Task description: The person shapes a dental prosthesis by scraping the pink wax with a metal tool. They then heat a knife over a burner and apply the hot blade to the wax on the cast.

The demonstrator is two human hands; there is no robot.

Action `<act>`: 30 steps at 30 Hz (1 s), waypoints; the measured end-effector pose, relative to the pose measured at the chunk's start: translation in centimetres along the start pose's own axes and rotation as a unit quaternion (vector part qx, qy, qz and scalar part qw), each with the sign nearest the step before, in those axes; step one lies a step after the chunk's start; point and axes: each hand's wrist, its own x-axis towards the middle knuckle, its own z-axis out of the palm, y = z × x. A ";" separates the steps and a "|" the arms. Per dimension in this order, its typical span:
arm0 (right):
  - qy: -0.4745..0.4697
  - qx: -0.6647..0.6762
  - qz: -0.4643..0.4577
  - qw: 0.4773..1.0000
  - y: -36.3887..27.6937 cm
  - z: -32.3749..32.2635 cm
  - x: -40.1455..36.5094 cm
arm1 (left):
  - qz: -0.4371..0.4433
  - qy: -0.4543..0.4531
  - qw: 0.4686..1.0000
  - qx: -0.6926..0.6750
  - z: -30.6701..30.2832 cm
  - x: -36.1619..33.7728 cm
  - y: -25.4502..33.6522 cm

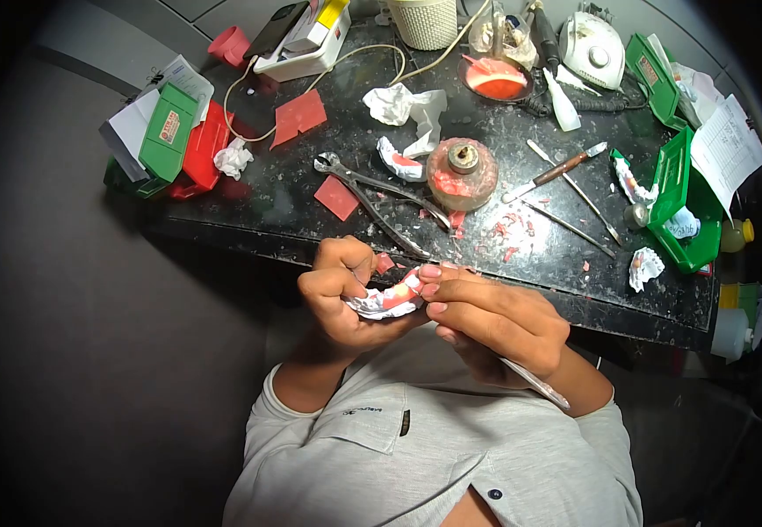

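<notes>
We find the white-and-pink arched dental model (385, 304) clamped in the left hand (339, 288), the right hand (508, 323) closed on a slim silvery tool (535, 385), near the front edge of the black tabletop (262, 206).

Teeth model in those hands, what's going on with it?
The person's left hand holds a pink-and-white dental model. The right hand has its fingertips at one end of it and also holds a slim metal tool. On the black table, a glass burner and pliers sit close by.
</notes>
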 end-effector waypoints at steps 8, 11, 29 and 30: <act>0.018 -0.014 -0.024 0.999 0.1 0.1 0.0 | -0.020 0.002 1.000 0.019 0.0 -0.2 0.2; 0.002 -0.001 0.003 1.000 0.0 -0.1 -0.3 | -0.028 0.005 1.000 -0.010 0.1 -0.2 0.1; 0.008 0.039 0.080 0.996 -0.2 -1.1 -0.1 | -0.086 -0.017 0.994 -0.066 0.3 0.2 0.6; 0.008 0.039 0.079 0.996 -0.1 -1.0 -0.1 | -0.086 -0.017 0.994 -0.066 0.2 0.1 0.5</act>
